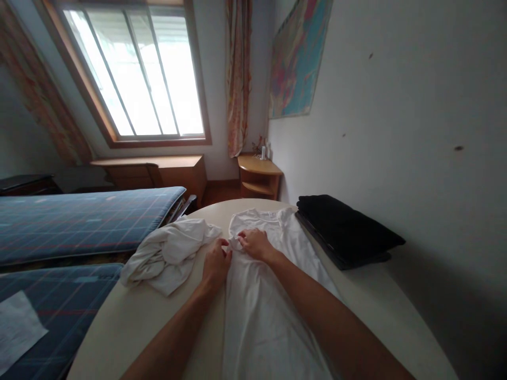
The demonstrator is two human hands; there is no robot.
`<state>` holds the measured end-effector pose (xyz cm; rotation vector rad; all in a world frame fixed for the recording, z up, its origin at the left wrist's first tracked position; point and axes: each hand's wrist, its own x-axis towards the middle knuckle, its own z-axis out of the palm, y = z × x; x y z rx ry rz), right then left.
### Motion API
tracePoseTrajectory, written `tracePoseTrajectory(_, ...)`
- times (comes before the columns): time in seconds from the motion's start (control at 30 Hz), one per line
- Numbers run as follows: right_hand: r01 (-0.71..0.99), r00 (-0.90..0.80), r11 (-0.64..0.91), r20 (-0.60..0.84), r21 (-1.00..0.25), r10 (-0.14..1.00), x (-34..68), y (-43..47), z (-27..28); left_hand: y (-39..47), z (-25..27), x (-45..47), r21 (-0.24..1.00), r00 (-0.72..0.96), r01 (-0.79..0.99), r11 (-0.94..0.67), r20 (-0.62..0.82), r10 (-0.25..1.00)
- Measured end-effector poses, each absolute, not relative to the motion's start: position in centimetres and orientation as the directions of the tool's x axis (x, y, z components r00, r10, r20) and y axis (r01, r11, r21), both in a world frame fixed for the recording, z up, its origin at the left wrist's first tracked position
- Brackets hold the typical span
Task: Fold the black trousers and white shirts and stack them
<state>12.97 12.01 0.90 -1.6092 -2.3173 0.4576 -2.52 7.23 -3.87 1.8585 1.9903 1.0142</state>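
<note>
A white shirt (257,311) lies lengthwise on the round cream table (198,338), its body long and narrow with the far end rumpled. At its upper left edge my right hand (255,244) pinches a bunched bit of the cloth between thumb and fingers. Just left of it, my left hand (217,262) has its fingers curled closed at the same edge; the fold in them is small and partly hidden. Beside my left hand sits a crumpled off-white garment (170,253), which I do not hold.
A stack of folded black clothes (344,227) stands on the table's right side, near the white wall (415,132). Blue plaid mattresses (87,219) are on the left, with a paper sheet (19,327) on the nearer one. A corner shelf (259,166) stands beyond the table.
</note>
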Motion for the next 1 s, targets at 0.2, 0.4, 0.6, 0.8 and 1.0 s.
tracePoseTrajectory(0.2,0.848,-0.199,0.189,0.034,-0.495,0.979,11.5,14.6,1.5,6.9,-3.3,-1.9,0.662,-0.155,0.747,-0.065,0.269,0.951)
tracePoseTrajectory(0.4,0.835,-0.128,0.089,-0.035,-0.544,0.991,10.5,15.8,1.4,6.9,-3.0,-1.6,0.654,-0.025,0.717,-0.241,0.370,0.929)
tracePoseTrajectory(0.6,0.778,-0.101,0.060,-0.031,-0.626,0.994,11.0,16.2,0.1,7.0,-3.3,-1.2,0.655,0.073,0.655,-0.378,0.442,0.894)
tracePoseTrajectory(0.8,0.652,-0.060,0.043,0.005,-0.757,0.998,12.7,17.3,-1.2,5.2,-2.6,0.3,0.680,-0.092,0.716,-0.157,0.315,0.945)
tracePoseTrajectory(1.0,0.554,-0.031,0.027,0.012,-0.832,0.999,14.9,17.6,-1.1,3.5,-0.7,2.2,0.710,-0.049,0.700,-0.078,0.157,0.986)
